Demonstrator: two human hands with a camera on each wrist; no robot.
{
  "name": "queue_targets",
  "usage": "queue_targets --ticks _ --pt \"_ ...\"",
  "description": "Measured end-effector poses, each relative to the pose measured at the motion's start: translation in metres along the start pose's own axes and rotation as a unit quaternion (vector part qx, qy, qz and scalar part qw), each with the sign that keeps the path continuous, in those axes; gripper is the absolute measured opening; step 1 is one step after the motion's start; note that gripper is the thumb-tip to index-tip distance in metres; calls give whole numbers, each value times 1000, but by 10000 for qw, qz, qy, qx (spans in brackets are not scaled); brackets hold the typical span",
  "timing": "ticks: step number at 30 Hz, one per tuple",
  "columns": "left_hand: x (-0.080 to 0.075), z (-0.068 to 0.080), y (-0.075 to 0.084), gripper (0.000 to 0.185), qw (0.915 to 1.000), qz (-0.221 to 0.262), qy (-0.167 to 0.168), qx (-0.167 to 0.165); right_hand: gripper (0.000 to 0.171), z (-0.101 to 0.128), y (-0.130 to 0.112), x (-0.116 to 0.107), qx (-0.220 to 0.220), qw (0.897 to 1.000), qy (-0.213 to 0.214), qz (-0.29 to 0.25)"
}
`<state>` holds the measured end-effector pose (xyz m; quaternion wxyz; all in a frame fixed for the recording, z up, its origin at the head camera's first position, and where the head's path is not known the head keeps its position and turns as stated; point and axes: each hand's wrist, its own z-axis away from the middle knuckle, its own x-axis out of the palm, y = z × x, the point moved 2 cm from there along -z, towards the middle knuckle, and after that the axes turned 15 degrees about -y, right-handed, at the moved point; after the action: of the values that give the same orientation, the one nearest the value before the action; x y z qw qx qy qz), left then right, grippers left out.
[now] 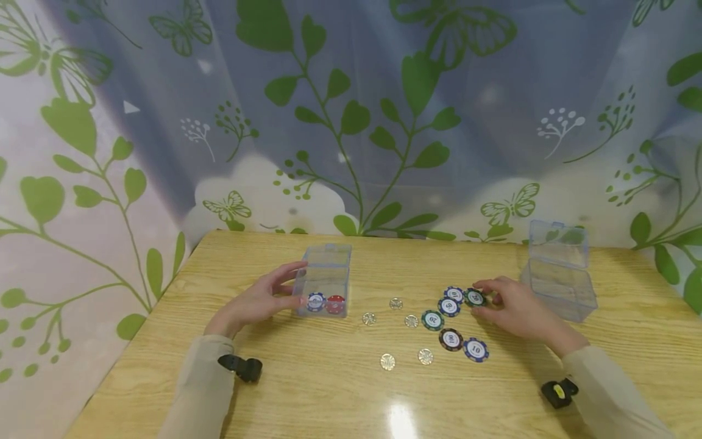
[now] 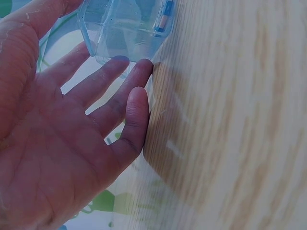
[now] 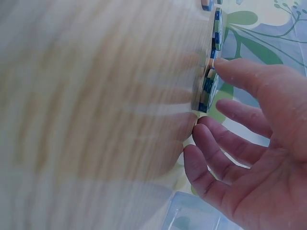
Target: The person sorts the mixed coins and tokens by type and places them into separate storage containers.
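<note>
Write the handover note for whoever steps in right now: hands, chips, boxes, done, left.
Left hand: open, fingers against the clear box.
Right hand: fingertips on the green chip, not yet lifted.
Done: a blue chip and a red chip sit in that box.
Left: six chips loose on the table, five silver coins among them. Second clear box at the right, lid up; contents unclear.
</note>
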<state>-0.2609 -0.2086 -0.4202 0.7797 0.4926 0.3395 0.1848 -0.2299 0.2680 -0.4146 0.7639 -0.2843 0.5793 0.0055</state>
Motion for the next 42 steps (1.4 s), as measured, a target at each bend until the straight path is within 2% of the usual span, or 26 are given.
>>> queue_targets --ticks 6,22,33,42 --pt "1 0 0 81 10000 30 -1 -28 41 -2 -1 0 -55 10000 -9 49" --pt "-1 0 -2 81 10000 20 11 -29 41 -7 -2 -5 -12 9998 -200 73" --pt "-1 0 -2 82 10000 -38 31 -47 37 -12 3 -4 171 9993 -269 -178" --pt "0 0 0 82 10000 -24 12 -44 44 -11 3 -3 200 9992 -271 -218"
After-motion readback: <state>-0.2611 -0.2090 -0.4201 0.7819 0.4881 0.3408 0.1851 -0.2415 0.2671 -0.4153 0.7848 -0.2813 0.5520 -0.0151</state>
